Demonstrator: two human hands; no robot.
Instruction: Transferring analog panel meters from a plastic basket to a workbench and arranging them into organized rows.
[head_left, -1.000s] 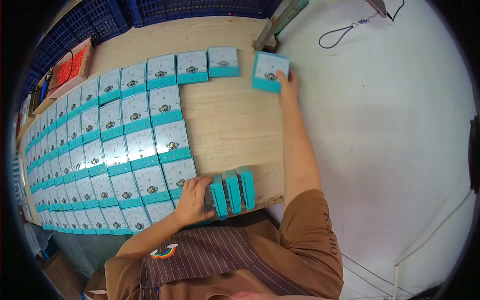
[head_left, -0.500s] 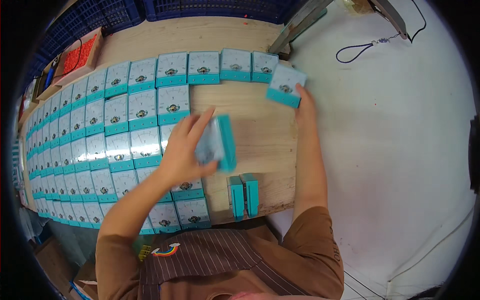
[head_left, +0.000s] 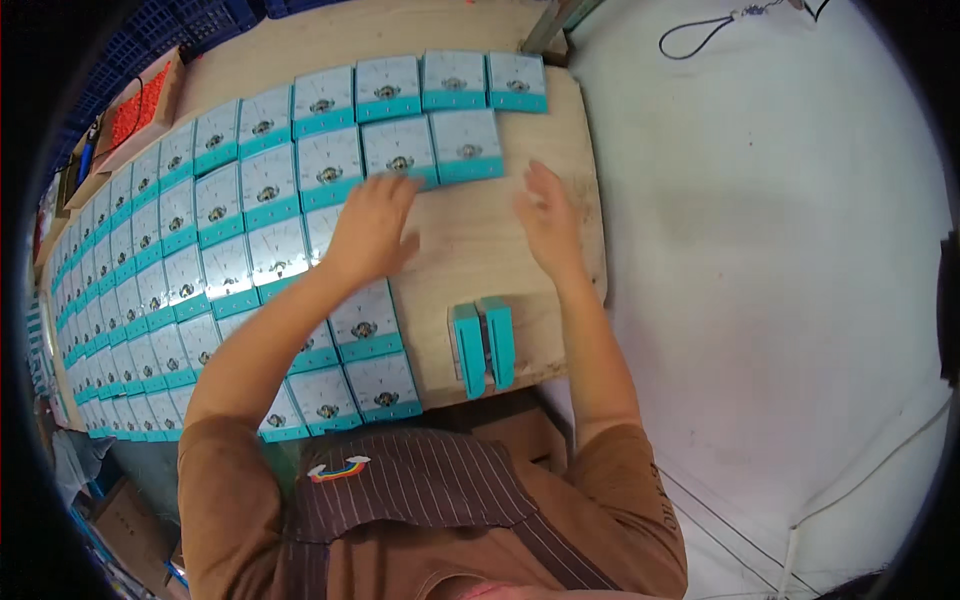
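Rows of analog panel meters with white dial faces and teal lower edges lie face up across the table. My left hand holds nothing, its fingers apart, just below a second-row meter whose lower edge its fingertips partly cover. To the right of that one lies another meter, flush beside it. My right hand, slightly blurred, hovers over bare wood near the table's right side, empty with its fingers spread. Closer to me, two meters stand on edge side by side, teal sides showing.
A tray of small red parts sits at the far left, with dark blue crates along the back. A post rises at the back right corner. Beyond the table's right edge stands a white wall, with a cord loop high up.
Both hands held a meter earlier; the two meters now lie in the second row, and both hands have let go. My right hand has drawn in leftward. The view has shifted somewhat.
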